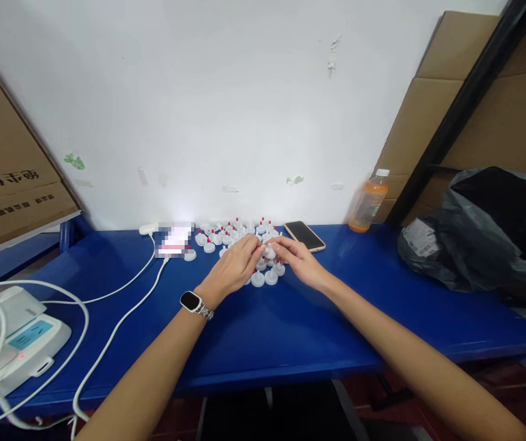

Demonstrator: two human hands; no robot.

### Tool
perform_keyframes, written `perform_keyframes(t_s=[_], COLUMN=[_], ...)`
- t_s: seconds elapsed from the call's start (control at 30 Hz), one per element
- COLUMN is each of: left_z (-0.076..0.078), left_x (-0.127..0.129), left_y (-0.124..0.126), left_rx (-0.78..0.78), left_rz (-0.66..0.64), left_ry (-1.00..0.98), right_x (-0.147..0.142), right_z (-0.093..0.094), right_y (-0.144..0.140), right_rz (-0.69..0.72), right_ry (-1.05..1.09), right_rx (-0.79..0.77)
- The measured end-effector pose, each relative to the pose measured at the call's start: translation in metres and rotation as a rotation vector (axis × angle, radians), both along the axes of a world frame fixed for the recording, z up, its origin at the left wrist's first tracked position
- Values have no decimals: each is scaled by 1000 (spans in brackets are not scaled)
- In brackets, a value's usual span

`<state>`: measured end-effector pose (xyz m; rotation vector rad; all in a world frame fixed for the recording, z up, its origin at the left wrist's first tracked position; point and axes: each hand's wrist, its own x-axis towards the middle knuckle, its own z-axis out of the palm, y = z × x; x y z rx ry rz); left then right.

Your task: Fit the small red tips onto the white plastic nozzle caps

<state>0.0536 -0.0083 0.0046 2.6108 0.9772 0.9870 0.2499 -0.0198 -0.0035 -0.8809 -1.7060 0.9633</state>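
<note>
Both hands meet over a pile of white plastic nozzle caps on the blue table. My right hand (300, 260) pinches one white nozzle cap (270, 252) between thumb and fingers. Close against it, my left hand (239, 263) is closed, with a bit of red showing at its fingertips; it looks like a small red tip cap. Finished-looking nozzle caps with red tips (209, 246) stand behind and to the left of the hands. White nozzle caps without visible red tips (258, 279) sit just below the fingers. The hands hide part of the pile.
A dark-screened phone (305, 236) lies right of the pile. A lit, blurred device (174, 240) with white cables is at left, near a power strip (28, 343). An orange drink bottle (369, 202) and a black plastic bag (469, 239) are at right. A white wall (244, 110) rises behind.
</note>
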Motion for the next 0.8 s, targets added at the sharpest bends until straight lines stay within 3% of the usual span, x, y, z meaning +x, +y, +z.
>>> perform_keyframes(t_s=[0.2,0.37,0.43,0.63,0.8], left_z=[-3,-7,-5,-10,-17], left_x=[6,5,-4,-22,-15], left_y=[0,10,17,27,24], left_rx=[6,-176,-184,-55,-62], left_rz=[-22,89,142,65,81], left_ry=[-91,-477,-531,2,89], right_x=[-9,-4,6,28,32], right_z=[0,0,-2,-7,-8], right_y=[-5,-6,0,17,23], right_rz=[12,-212,-306,-417,-485], right_ry=[4,-79,-100,-141,-197], right_rx=[4,261,306,286,262])
